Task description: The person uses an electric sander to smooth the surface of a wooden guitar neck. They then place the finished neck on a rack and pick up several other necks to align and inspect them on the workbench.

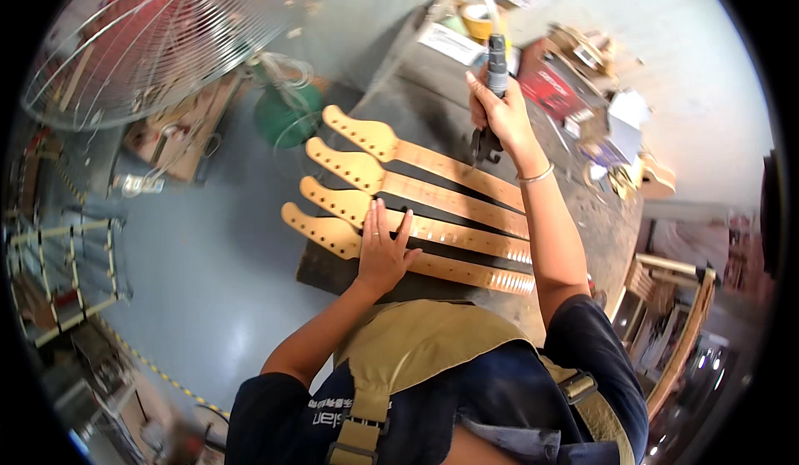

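Observation:
Several pale wooden guitar necks [454, 237] lie side by side on the workbench [320, 272], headstocks to the left and fretboards to the right. The headstocks have rows of peg holes. My left hand [384, 253] rests with fingers spread across the two nearest necks, just right of their headstocks. In my right hand [503, 115] is a dark grey hand-held air tool [497, 65], a pale hose running up from its top end. Its black lower part hangs above the farthest neck; whether the tip touches wood I cannot tell. My right forearm hides some neck ends.
A large wire-guarded fan [191, 49] stands at the far left beside a green round base [287, 115]. Red and white boxes [549, 86], yellow tape rolls [477, 22] and wood scraps crowd the bench's back. Wooden racking [666, 332] stands at the right.

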`<act>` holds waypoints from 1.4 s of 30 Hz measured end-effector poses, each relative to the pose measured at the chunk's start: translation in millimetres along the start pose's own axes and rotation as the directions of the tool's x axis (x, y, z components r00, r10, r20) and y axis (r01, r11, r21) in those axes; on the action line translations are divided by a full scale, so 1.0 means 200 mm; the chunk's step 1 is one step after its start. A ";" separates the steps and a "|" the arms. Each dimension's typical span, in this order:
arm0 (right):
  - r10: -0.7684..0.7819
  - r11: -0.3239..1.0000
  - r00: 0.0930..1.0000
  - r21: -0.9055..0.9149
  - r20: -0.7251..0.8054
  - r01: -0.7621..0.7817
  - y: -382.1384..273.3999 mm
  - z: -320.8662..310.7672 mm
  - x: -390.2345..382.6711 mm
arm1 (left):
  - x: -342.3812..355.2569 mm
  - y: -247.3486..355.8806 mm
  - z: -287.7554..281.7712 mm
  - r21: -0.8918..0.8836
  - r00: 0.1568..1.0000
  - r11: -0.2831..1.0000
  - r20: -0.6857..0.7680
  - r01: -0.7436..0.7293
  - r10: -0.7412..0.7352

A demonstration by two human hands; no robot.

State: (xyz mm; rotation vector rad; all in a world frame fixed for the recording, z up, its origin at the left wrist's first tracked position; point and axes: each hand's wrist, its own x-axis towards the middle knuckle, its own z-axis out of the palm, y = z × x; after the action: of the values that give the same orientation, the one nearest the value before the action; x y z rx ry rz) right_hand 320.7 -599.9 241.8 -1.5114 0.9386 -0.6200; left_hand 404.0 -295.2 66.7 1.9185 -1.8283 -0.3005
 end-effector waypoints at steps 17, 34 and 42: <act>0.077 0.995 0.991 -0.047 -0.107 -0.083 -0.05 -0.23 -0.50 | 0.17 0.28 0.16 -0.221 0.718 0.748 0.212 -0.625 0.663; -0.411 0.881 0.908 -0.222 0.076 0.418 -0.17 0.35 -0.02 | -0.10 -0.38 -0.25 -0.031 0.971 0.998 0.235 0.050 -0.041; -0.749 0.345 0.627 -0.934 -0.213 0.095 -0.24 -0.26 0.41 | 0.01 -0.20 -0.04 -0.085 0.863 0.911 0.294 -0.404 0.411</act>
State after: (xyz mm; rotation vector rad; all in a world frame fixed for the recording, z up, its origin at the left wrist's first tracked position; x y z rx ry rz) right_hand 332.0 -698.4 287.5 -2.6876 1.4872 -1.2562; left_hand 442.6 -294.9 55.0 1.4756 -2.3668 -0.4900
